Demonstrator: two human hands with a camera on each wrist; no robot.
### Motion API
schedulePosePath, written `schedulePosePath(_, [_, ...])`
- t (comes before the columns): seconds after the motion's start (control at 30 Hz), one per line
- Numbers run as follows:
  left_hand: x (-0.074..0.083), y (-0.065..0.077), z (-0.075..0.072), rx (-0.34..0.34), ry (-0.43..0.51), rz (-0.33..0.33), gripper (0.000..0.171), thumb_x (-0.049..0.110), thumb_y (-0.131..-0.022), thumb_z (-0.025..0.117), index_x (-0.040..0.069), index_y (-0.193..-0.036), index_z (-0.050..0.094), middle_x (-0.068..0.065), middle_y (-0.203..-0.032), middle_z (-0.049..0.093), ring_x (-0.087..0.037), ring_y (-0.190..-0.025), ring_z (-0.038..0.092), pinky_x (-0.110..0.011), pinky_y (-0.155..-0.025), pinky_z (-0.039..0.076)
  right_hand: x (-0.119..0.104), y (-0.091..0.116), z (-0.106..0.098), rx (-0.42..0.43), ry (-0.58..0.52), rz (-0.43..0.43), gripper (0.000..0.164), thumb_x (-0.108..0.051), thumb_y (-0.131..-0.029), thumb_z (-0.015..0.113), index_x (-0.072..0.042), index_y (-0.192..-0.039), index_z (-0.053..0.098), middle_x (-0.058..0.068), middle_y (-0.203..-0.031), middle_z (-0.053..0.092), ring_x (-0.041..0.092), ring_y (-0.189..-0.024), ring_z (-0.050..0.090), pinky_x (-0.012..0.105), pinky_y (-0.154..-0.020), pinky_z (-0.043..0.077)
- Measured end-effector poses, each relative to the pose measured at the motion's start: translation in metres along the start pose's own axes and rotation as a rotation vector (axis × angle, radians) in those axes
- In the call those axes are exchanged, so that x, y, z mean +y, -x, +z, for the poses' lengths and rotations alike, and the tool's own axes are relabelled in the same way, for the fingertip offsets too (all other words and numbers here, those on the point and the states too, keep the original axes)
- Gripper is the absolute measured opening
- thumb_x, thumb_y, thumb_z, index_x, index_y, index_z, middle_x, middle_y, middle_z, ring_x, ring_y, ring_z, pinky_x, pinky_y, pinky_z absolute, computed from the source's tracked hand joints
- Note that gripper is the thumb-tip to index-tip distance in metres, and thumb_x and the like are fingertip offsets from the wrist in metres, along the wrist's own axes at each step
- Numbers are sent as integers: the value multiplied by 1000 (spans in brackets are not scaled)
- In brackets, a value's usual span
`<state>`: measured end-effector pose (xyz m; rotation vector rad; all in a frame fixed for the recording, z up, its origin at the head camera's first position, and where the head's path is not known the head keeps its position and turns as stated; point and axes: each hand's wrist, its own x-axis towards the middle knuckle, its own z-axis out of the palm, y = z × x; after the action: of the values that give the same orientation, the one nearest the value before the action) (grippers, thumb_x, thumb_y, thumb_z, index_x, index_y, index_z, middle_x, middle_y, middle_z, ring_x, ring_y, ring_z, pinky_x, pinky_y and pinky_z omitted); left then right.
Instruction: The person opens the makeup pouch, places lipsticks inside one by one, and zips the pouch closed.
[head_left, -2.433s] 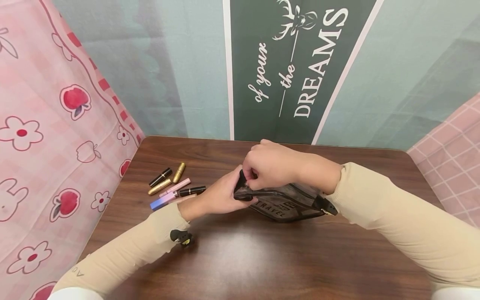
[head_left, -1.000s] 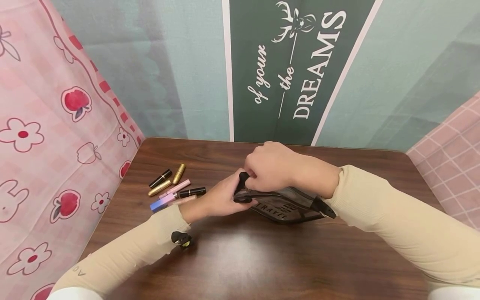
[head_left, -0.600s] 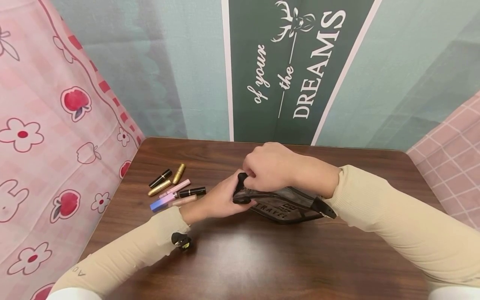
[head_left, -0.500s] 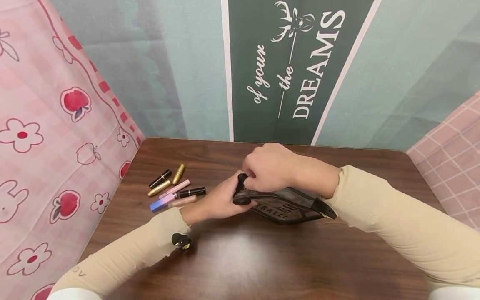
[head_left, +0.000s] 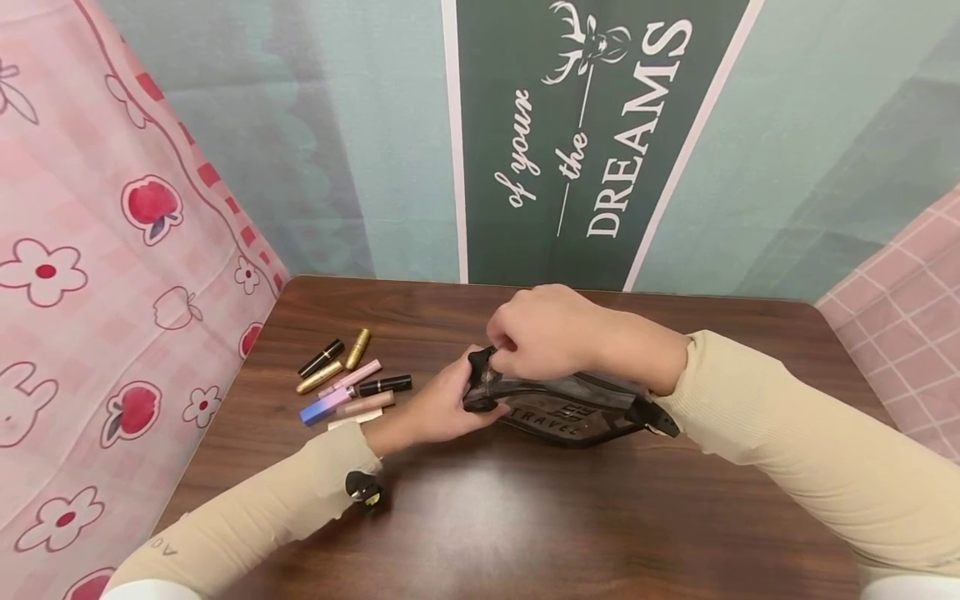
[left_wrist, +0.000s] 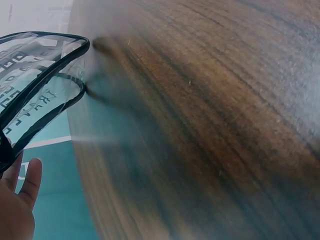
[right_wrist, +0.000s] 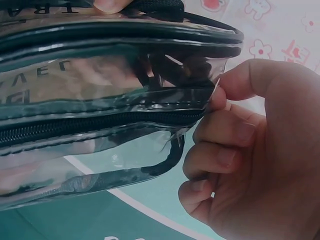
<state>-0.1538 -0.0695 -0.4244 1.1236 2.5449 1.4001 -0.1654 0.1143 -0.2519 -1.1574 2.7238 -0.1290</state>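
Note:
A clear toiletry bag (head_left: 562, 417) with black piping and the printed word TRAVEL is held up over the table. My left hand (head_left: 442, 402) grips its left end, thumb along the near side; in the left wrist view only part of that hand (left_wrist: 17, 200) shows, under the bag (left_wrist: 55, 67). My right hand (head_left: 551, 332) is at the same end, from above. Seen from the right wrist, thumb and index finger pinch the bag's corner at the end of the black zipper (right_wrist: 100, 122), a thin light sliver between them. The zipper's teeth are joined along the visible stretch.
Several lip cosmetics lie at the left of the wooden table (head_left: 480, 525): a gold tube (head_left: 358, 348), a black tube (head_left: 320, 357), a pink tube (head_left: 360, 372) and a blue-violet tube (head_left: 327, 404) among them. Curtains hang behind and at both sides.
My left hand and the bag's left end have shifted slightly left. The bag's printed side has tilted a little. A pale tube beside the left wrist now shows. My right hand keeps its pinch.

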Motion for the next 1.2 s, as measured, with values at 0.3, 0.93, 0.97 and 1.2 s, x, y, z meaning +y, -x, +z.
schedulePosePath(0.3, [-3, 2, 3, 19, 20, -19, 52, 18, -84, 82, 6, -123, 48, -4, -112, 64, -13, -101, 62, -32, -91, 52, -1, 1, -1, -12, -11, 57, 26, -23, -82, 61, -22, -59, 47, -10, -54, 40, 12, -54, 44, 31, -51, 35])
schedulePosePath(0.93, [-7, 5, 3, 53, 55, -50, 57, 13, -82, 84, 5, -125, 48, -9, -116, 67, -19, -106, 66, -36, -94, 52, 5, 3, -3, 7, -34, 187, 26, -25, -84, 61, -21, -60, 52, -7, -55, 45, 16, -56, 47, 32, -50, 34])
schedulePosePath(0.97, [-7, 5, 3, 53, 54, -51, 57, 13, -82, 84, 5, -125, 48, -9, -116, 67, -19, -106, 66, -36, -94, 52, 5, 4, -3, 8, -36, 187, 26, -25, -84, 61, -21, -60, 52, -7, -56, 45, 15, -56, 47, 32, -50, 34])
schedulePosePath(1.2, [-11, 7, 3, 61, 54, -62, 55, 14, -84, 82, 5, -126, 48, -10, -118, 69, -21, -106, 66, -38, -94, 53, 10, 8, -1, 30, -59, 192, 30, -23, -86, 60, -20, -59, 48, -7, -54, 39, 14, -53, 41, 31, -49, 28])
